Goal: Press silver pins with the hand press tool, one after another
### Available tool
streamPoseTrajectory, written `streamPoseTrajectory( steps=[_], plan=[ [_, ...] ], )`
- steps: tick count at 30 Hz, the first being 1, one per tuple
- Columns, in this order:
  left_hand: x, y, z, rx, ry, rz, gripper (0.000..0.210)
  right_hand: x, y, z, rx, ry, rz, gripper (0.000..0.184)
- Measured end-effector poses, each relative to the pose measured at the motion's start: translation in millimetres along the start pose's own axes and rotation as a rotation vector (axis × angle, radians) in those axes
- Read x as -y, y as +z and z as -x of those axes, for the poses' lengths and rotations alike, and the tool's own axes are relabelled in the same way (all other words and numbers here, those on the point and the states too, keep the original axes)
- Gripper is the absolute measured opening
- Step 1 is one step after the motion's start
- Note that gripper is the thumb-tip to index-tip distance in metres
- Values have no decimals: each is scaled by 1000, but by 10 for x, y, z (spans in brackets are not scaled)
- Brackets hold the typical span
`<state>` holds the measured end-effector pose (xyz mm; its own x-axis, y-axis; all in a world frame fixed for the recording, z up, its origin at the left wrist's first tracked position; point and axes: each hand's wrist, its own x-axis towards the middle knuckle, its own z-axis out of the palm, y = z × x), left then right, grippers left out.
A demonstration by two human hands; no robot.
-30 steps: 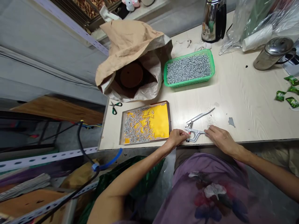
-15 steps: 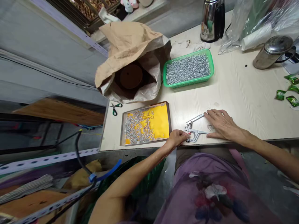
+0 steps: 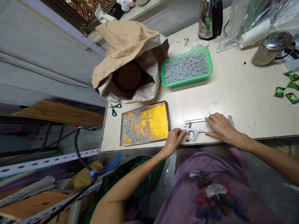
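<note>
A pair of silver snap-fastener pliers (image 3: 195,132) with a coil spring and a small red part lies at the table's front edge. My right hand (image 3: 220,127) is closed around its two handles, thumb on the lower one and fingers on the upper one. At the jaw end, my left hand (image 3: 174,138) is pinched; whatever its fingertips hold is too small or hidden to make out. Left of that hand is a shallow tray (image 3: 168,116) with a yellow sheet (image 3: 161,121) and many small silver metal pieces (image 3: 137,129).
A green basket (image 3: 187,83) full of similar metal pieces stands behind. An open paper sack (image 3: 126,40) is at the back left, near green-handled scissors (image 3: 114,109). Metal kettle (image 3: 210,20), lidded pot (image 3: 272,48) and green-wrapped packets (image 3: 279,91) are to the right.
My right hand has squeezed the pliers' handles closer together, bringing the upper handle down from a slant to nearly level. My left hand has shifted slightly left from the jaw.
</note>
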<state>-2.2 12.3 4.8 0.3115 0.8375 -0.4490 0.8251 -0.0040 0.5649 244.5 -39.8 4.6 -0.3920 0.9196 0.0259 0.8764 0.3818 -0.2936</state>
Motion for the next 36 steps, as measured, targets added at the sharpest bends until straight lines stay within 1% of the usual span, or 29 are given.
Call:
streamPoseTrajectory(
  steps=[1, 2, 3, 4, 6, 7, 9, 11, 13, 14, 16, 19, 22, 25, 27, 31, 34, 36],
  plan=[
    [-22, 7, 7, -69, 107, -57, 23, 5, 11, 6, -4, 0, -10, 37],
    [-55, 23, 5, -110, 219, -109, 18, 10, 25, 9, -8, 0, -16, 35],
    [-98, 46, -9, -116, 335, -159, 15, 16, 41, 9, -11, 2, -21, 35],
    [-147, 77, -34, -100, 447, -212, 16, 23, 58, 8, -15, 9, -21, 34],
    [-253, 150, -119, -48, 636, -318, 31, 35, 89, 6, -22, 36, -11, 34],
    [-304, 184, -172, -20, 706, -363, 40, 36, 100, 10, -22, 44, -8, 36],
    [-387, 234, -276, 41, 788, -426, 53, 26, 113, 34, -25, 40, -11, 42],
    [-443, 248, -353, 103, 815, -470, 61, -3, 110, 80, -35, 24, -21, 53],
    [-484, 235, -389, 150, 813, -516, 67, -39, 95, 136, -48, 48, -13, 63],
    [-504, 226, -395, 161, 805, -543, 69, -53, 83, 162, -45, 68, -8, 64],
    [-547, 210, -391, 167, 782, -599, 70, -59, 54, 201, -22, 92, -11, 59],
    [-610, 203, -378, 186, 779, -655, 58, -14, 14, 234, -6, 83, -39, 40],
    [-633, 215, -371, 213, 809, -674, 43, 52, 17, 258, -44, 83, -35, 25],
    [-608, 253, -352, 210, 819, -691, 31, 95, 85, 279, -82, 79, -16, 16],
    [-584, 290, -331, 205, 811, -702, 25, 114, 153, 285, -103, 60, -13, 16],
    [-554, 346, -300, 196, 789, -710, 27, 157, 238, 278, -125, 49, -11, 23],
    [-532, 354, -300, 164, 780, -689, 26, 137, 179, 267, -114, 91, -11, 20],
    [-502, 368, -286, 105, 774, -644, 30, 64, 90, 259, -91, 95, -41, 17]
  ],
)
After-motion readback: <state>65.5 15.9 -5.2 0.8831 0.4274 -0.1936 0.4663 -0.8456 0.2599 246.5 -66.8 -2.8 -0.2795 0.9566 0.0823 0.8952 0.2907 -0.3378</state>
